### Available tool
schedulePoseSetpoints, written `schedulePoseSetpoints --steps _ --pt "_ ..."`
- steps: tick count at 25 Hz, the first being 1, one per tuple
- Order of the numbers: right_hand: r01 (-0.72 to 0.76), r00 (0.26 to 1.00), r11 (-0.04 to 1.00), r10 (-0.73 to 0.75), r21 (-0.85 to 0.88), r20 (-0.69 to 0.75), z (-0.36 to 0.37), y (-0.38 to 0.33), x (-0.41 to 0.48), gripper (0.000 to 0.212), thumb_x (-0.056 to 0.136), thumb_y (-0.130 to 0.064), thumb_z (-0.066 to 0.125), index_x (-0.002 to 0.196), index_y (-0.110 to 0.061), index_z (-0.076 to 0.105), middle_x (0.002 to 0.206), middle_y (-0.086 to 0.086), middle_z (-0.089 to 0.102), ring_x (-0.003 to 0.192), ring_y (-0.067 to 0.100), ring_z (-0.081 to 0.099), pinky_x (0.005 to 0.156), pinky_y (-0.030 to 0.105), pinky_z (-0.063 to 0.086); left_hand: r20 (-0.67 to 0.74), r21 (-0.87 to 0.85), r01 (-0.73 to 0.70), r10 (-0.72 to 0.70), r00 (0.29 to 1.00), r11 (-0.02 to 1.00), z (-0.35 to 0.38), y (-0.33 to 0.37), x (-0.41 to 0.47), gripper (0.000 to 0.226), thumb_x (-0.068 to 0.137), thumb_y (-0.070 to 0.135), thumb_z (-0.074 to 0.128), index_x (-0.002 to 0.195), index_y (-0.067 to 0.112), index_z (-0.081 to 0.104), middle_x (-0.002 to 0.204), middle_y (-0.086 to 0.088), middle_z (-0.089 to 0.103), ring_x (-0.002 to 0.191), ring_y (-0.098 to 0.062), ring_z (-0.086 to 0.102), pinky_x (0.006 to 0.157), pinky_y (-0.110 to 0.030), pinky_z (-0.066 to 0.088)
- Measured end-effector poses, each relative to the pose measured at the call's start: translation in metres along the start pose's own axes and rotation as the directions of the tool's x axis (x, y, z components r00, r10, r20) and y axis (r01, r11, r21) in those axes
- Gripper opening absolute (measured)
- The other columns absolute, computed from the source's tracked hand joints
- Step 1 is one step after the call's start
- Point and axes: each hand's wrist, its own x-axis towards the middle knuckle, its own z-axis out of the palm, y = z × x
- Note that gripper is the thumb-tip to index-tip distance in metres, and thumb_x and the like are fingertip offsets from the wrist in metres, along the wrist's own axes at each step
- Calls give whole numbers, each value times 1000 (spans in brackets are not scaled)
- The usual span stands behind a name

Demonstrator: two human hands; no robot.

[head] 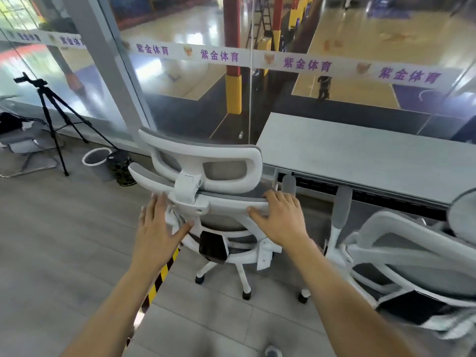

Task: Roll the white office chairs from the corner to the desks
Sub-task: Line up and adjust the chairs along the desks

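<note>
The right hand (280, 217) grips the back rim of the white office chair (206, 155), fingers curled over it. The left hand (157, 228), fingers spread, seems through the blur to touch the frame's left side. The chair stands just before the grey surface (360, 155), with a second chair (401, 243) to its right.
</note>
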Motion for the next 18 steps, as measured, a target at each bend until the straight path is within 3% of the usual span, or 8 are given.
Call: schedulePoseSetpoints --steps 2,4,6,11,15,18 --pt "-32 999 999 32 -10 -7 1 -7 -16 64 91 -70 47 127 -18 57 123 -1 64 123 23 53 112 36 32 20 -31 -38 38 999 999 -3 -11 16 106 78 77 60 158 23 16 167 -5 8 154 -20 3 125 -43 6" --pt "-63 997 998 62 -11 -46 2 -17 -32 62 91 -71 47 123 -19 58 119 -3 64 119 21 54 110 36 35 15 -34 -100 101 995 994 -4 -22 24 108 69 84 54 156 29 21 167 -4 3 154 -23 1 124 -48 11" --pt "-87 991 996 85 -15 -100 8 -24 -52 60 91 -72 46 117 -21 59 113 -7 63 113 19 55 109 35 36 13 -23 -158 159 987 987 -2 -34 26 106 65 85 57 152 31 30 167 -3 2 153 -27 1 123 -50 13" --pt "-116 974 993 119 28 -194 10 -18 -81 64 94 -76 34 115 -20 57 112 -8 59 115 15 48 118 38 32 55 -179 -177 190 980 968 3 -24 21 103 63 70 73 150 33 34 166 7 -3 154 -26 -6 120 -56 17" --pt "-119 983 991 125 58 -131 -5 10 -69 57 96 -69 44 122 -19 53 119 -6 54 122 17 45 123 41 23 80 -227 -177 199 977 958 18 3 27 100 67 71 73 150 36 31 166 6 -4 153 -26 -10 120 -58 19" --pt "-116 989 991 121 59 -82 -16 26 -66 54 97 -67 46 123 -21 52 122 -6 53 124 17 43 122 41 26 72 -194 -173 190 979 966 29 13 23 100 68 74 72 150 34 31 166 1 -1 153 -30 -9 119 -62 18"
